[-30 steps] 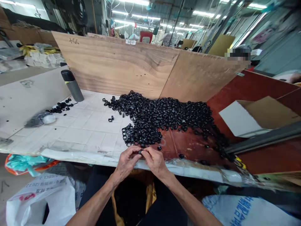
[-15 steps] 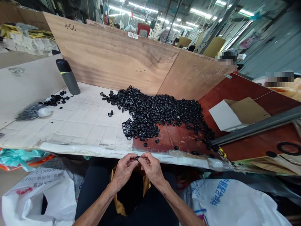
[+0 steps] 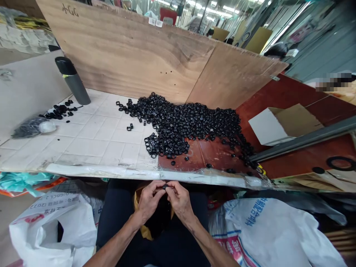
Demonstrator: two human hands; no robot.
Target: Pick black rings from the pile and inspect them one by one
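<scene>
Table edge (image 3: 111, 171) beyond fingers (image 3: 155, 185) with black piece (image 3: 165, 186)

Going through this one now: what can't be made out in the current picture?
All in the head view:
- Small black part: its exact shape; too small, and partly covered by the fingertips of the left hand and right hand.
- Yellow bag: its contents; hidden by darkness and the hands.
- Pile of black rings: its lower layers; covered by upper rings.
- White sack on the right: its bottom; cut off by the lower edge.
</scene>
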